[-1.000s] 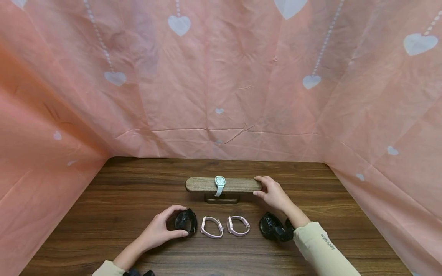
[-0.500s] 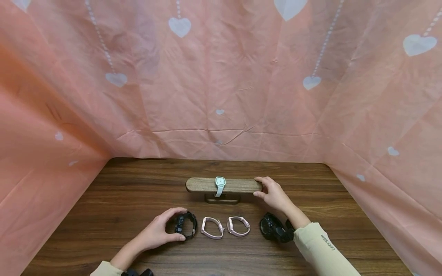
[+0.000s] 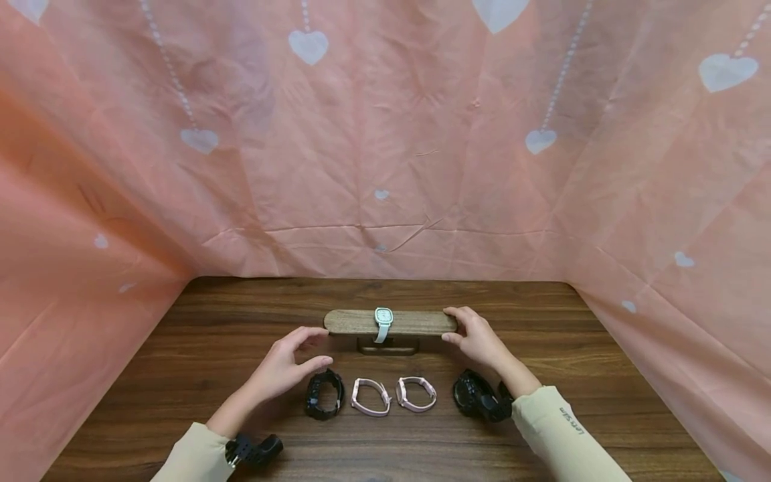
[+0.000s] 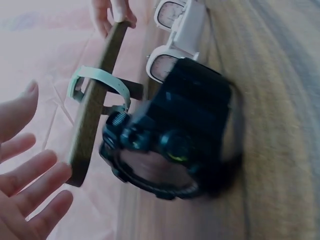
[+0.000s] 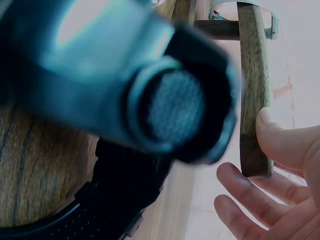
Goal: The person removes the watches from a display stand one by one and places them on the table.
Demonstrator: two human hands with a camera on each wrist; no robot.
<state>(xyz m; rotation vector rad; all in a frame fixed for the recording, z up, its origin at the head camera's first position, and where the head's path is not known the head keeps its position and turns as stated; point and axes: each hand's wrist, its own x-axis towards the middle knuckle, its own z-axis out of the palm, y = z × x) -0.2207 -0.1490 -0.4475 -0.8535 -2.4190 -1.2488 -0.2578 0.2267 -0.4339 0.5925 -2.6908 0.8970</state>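
Note:
A wooden watch stand (image 3: 421,323), a rounded bar on a low base, stands mid-table with a pale mint watch (image 3: 383,317) strapped round it. My right hand (image 3: 476,338) holds the bar's right end, thumb on one long side and fingers on the other. At the bar's left end, my left hand (image 3: 283,365) is spread, its fingertips close to the wood and nothing in its grasp. Just below that hand, a chunky black watch (image 4: 160,145) lies on its side on the table. Two pale pink watches (image 3: 370,397) lie beside it in a row.
Near my right forearm lies another black watch (image 3: 466,395), seen very close in the right wrist view. A black wrist camera (image 3: 259,452) sits on my left wrist. Behind the wooden table (image 3: 265,301) hangs a pink curtain (image 3: 337,167) with white hearts, which also runs along both sides.
My left hand has let go of the left black watch, turned it a little on the table, and moved up to the stand's left end. My right hand has stayed on the bar.

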